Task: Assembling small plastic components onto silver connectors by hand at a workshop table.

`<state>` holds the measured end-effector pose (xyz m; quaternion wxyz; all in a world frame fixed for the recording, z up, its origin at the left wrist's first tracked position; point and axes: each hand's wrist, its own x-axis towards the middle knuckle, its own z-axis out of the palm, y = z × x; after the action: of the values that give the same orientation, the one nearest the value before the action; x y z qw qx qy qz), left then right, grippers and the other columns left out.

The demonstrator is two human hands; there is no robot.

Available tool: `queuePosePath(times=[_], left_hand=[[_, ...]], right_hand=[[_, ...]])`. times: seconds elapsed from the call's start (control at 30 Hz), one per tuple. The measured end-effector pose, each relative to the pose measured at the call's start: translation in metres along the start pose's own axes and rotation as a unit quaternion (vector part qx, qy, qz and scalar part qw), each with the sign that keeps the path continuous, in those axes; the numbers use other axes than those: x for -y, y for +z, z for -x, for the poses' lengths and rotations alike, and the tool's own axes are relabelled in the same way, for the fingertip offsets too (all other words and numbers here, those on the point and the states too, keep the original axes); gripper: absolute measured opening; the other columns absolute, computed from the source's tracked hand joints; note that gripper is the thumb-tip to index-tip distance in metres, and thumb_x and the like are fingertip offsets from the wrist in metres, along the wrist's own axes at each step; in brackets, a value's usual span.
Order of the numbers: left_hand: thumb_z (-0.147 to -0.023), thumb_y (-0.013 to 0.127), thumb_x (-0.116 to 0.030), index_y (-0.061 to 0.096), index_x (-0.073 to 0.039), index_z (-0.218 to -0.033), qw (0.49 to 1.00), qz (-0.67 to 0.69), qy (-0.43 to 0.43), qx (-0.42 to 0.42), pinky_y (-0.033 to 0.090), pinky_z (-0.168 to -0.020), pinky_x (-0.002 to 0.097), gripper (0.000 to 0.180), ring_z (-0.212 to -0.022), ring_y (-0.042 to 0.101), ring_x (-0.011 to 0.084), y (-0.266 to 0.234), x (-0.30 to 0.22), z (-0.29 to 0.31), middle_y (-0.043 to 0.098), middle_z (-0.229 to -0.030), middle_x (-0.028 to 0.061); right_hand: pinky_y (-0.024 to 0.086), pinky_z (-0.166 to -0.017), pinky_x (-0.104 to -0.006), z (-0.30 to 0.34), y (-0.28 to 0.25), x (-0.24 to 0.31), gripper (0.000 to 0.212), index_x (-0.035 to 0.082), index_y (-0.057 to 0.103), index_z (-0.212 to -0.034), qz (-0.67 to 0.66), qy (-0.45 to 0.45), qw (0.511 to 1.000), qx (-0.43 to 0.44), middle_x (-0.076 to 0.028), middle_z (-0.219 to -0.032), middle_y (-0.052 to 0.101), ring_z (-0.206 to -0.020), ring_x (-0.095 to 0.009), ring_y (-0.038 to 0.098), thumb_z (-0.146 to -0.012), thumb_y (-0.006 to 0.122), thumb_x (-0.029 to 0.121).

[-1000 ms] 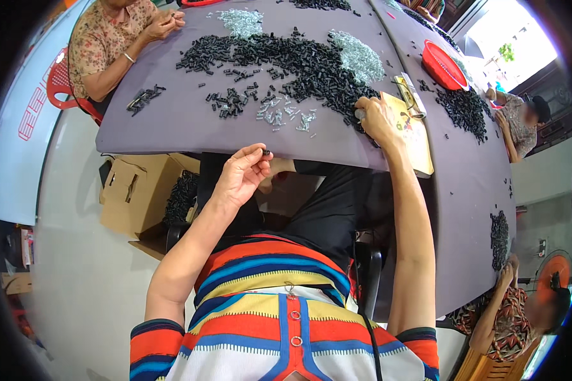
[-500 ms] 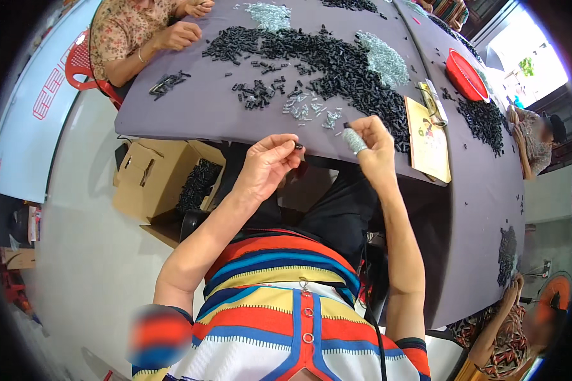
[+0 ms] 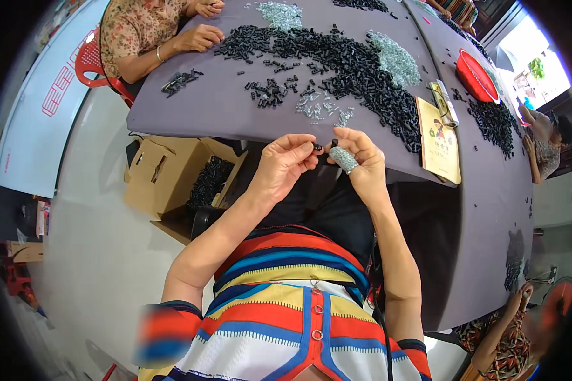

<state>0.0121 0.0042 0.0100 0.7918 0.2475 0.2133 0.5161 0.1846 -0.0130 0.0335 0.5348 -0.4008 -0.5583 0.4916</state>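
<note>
My left hand (image 3: 281,166) is closed in a pinch on a short black cylindrical piece (image 3: 317,147) in front of the table edge. Just to its right, my right hand (image 3: 367,170) pinches another small black piece (image 3: 334,143); a silvery covering (image 3: 344,160) wraps its thumb. The two pieces are close to each other, and I cannot tell whether they touch. Beyond the hands lie a few small shiny silvery pieces (image 3: 314,109), a small cluster of black pieces (image 3: 270,93) and a long heap of black pieces (image 3: 356,66).
The grey-covered table (image 3: 190,114) also bears shiny heaps (image 3: 397,60), a yellow booklet (image 3: 440,143) and a red basket (image 3: 476,76). At my left, a cardboard box (image 3: 149,171) holds black pieces. Another person (image 3: 136,41) sits at the far left; others sit along the right side.
My right hand has moved left and slightly down, bringing its black piece close to the one in my left hand. The whole view has shifted slightly.
</note>
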Motion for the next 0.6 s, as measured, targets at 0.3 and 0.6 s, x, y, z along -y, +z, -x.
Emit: queuePosePath(times=[0.3, 0.6], left_hand=[[-0.086, 0.059, -0.003, 0.064, -0.003, -0.095, 1.000, 0.000, -0.005, 0.009, 0.050, -0.071, 0.0266, 0.011, -0.078, 0.061, 0.0151, -0.0045, 0.0010, -0.0017, 0.065, -0.087, 0.0099], [-0.085, 0.060, -0.003, 0.064, -0.002, -0.095, 1.000, -0.001, 0.002, -0.013, 0.051, -0.068, 0.0256, 0.010, -0.070, 0.061, 0.0145, 0.0029, 0.0027, -0.0003, 0.065, -0.084, 0.0081]], right_hand=[[0.048, -0.072, -0.0224, 0.0019, -0.0014, -0.0016, 0.031, 0.001, 0.057, -0.110, 0.002, -0.022, 1.000, 0.001, -0.006, -0.091, 0.065, -0.082, -0.011, 0.062, -0.083, 0.050, -0.012], [0.044, -0.067, -0.0181, 0.0042, -0.0003, -0.0049, 0.019, 0.001, 0.061, -0.100, 0.027, -0.041, 0.997, -0.059, 0.000, -0.084, 0.063, -0.075, -0.005, 0.057, -0.084, 0.057, -0.006]])
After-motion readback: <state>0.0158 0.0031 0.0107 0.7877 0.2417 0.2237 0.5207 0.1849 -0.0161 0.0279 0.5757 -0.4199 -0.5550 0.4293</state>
